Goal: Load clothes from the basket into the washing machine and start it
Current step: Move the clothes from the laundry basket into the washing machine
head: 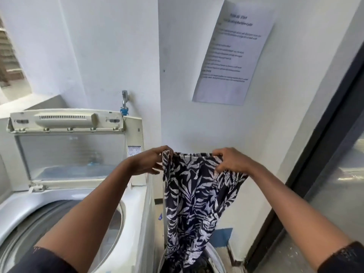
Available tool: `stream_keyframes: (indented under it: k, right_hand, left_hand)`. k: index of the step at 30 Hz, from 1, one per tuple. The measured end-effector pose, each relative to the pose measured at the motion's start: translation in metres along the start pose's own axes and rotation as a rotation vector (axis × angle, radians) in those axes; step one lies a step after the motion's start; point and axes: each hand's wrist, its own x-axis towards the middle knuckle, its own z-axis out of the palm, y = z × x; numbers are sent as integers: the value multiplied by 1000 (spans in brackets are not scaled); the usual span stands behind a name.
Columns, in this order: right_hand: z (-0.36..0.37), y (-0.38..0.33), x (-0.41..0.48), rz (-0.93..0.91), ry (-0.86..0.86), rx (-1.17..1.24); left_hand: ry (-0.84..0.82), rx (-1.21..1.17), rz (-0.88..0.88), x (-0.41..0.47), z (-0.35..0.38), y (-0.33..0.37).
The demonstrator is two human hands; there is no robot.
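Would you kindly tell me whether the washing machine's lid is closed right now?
No, the lid stands tilted up at the back of the washing machine, leaving its top opening uncovered.

Leaf-print garment (192, 192) — hanging above basket (215, 255)

Laundry corner or utility room. Top-load washing machine (136, 194) at lower left with its lid (69, 154) raised. Water tap (124, 99) on the white wall above it. Printed notice sheet (234, 52) taped at upper right. Laundry basket (216, 255) at bottom centre. Dark-framed glass door (334, 174) on the right edge.
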Motion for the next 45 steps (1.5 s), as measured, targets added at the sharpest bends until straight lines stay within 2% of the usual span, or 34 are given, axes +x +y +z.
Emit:
stream_keyframes:
  k: [2, 4, 6, 7, 9, 11, 12, 13, 15, 16, 18, 20, 22, 23, 26, 28, 30, 33, 34, 36, 37, 40, 41, 45]
  right_hand:
    - [-24, -19, -7, -1, 55, 65]
    - [-45, -39, -9, 58, 188, 49]
    - [-65, -61, -9, 165, 371, -176]
    - [-73, -70, -11, 192, 406, -245]
    - [-95, -85, -16, 130, 332, -153]
    - [-119, -93, -24, 88, 170, 130]
    - [-126, -96, -27, 113, 126, 152]
    - [-130, -97, -27, 163, 131, 52]
    - [-130, -95, -18, 256, 260, -233]
    - [-127, -96, -15, 280, 338, -293]
    - [-125, -104, -10, 291, 522, -205]
    - [-134, -118, -8, 236, 617, 106]
    - [-151, -136, -9, 143, 536, 476]
    - [-160, -147, -11, 107, 450, 569]
    - [-173, -179, -28, -63, 128, 590]
    - [-176, -193, -32, -154, 62, 504]
    - [-175, -200, -27, -215, 235, 424]
    - [-169, -205, -14, -268, 614, 412]
    - [-166, -208, -12, -275, 690, 420]
    - [-163, -215, -9, -244, 773, 420]
    - [-162, -221, -9, -236, 802, 427]
    - [-159, -242, -8, -281, 837, 561]
    - [-159, -249, -9, -290, 835, 617]
    - [-167, -274, -14, -358, 843, 827]
  left_hand:
    - [52, -5, 71, -6, -13, 28]
    - [140, 11, 164, -11, -22, 57]
    - [211, 31, 238, -13, -27, 83]
    - [209, 21, 271, -15, -29, 93]
    - [128, -77, 344, -20, -35, 113]
    - [94, -127, 341, -24, -45, 125]
    - [137, -54, 310, -26, -50, 128]
    - [198, 64, 268, -26, -54, 129]
    - [263, 256, 189, -25, -57, 134]
    - [280, 293, 178, -24, -56, 139]
    - [319, 257, 249, -25, -53, 155]
    - [325, 70, 355, -26, -49, 176]
    - [331, -76, 444, -28, -44, 199]
    - [366, -83, 483, -25, -43, 210]
    - [517, -25, 561, -22, -39, 238]
    - [573, -36, 612, -26, -37, 248]
    - [578, -48, 673, -33, -37, 250]
    - [405, -299, 779, -44, -37, 235]
    - [418, -338, 803, -46, -37, 225]
    - [546, -233, 777, -47, -33, 197]
    - [546, -181, 723, -44, -29, 180]
    - [390, -71, 534, -32, 0, 123]
    - [394, -30, 464, -26, 11, 105]
    - [629, -22, 206, -1, 30, 68]
